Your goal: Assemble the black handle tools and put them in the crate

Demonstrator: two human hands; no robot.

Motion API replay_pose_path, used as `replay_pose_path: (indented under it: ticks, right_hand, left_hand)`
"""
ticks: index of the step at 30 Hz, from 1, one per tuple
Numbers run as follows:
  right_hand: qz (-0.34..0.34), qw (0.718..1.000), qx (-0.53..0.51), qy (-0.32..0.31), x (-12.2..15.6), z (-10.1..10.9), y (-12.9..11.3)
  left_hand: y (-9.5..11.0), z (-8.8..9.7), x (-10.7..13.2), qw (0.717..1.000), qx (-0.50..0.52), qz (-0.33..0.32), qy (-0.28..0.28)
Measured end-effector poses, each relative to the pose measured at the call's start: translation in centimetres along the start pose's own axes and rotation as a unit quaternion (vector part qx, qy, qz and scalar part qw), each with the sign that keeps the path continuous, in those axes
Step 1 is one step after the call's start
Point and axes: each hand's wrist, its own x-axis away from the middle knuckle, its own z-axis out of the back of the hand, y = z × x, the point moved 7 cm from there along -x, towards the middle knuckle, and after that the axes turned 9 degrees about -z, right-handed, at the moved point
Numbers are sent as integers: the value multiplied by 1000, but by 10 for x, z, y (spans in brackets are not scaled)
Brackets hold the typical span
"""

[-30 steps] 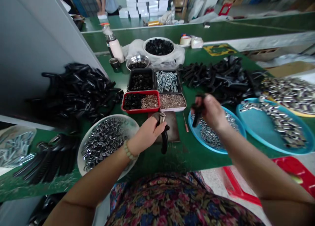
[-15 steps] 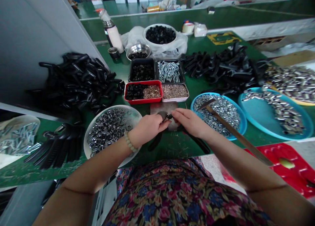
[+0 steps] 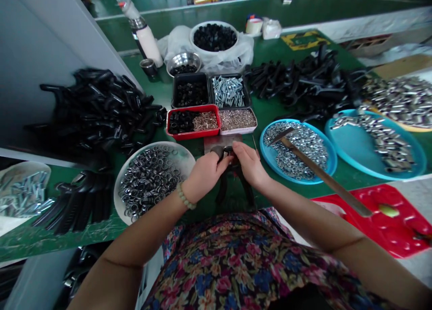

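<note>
Both hands are close together over the desk [image 3: 204, 201], fingers closed around the upper end of a black two-handled tool [image 3: 249, 190], its handles spread toward the person. The left hand [image 3: 206, 169] grips beside a coil spring [image 3: 226, 153]; the right hand [image 3: 249, 165] grips opposite, hiding part of the tool. A metal plate [image 3: 214, 141] lies just beyond. A white bowl [image 3: 184, 153] of rings sits left; right, a wooden-handled hammer [image 3: 313, 168] lies across a blue tray [image 3: 297, 180] of small metal parts.

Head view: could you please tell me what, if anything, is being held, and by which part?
The left grip and right grip hold black parts by their far ends, beside a metal coil; whether the parts are joined cannot be told.
</note>
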Motion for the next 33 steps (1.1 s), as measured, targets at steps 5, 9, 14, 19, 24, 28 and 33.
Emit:
replay_pose_path:
  ticks: [5,9,14,19,24,28,33]
  right_hand:
    - [201,939,277,-22,-81,-2,-41]
    - [253,760,598,-27,-149,-41,-44]
    - [252,702,663,-70,-172,-60,-33]
    - [261,766,587,-35,-165,-46,-41]
    - [163,921,353,-3,-119,6,-31]
    - [92,959,257,-74,-63,35,10]
    - [10,972,228,-56,-46,50,49]
  left_hand:
    - [7,35,0,995,-40,-77,46]
    - [9,-14,2,959,-222,-151,-91]
    - [-16,-24,-23,945,-262,-148,-131]
    - [-81,40,-102,940,-338,-7,-35]
    - [-107,31,-132,946,-316,11,-69]
    - [-108,24,-128,957,-286,10,-45]
    - [-106,33,-133,979,-196,4,47]
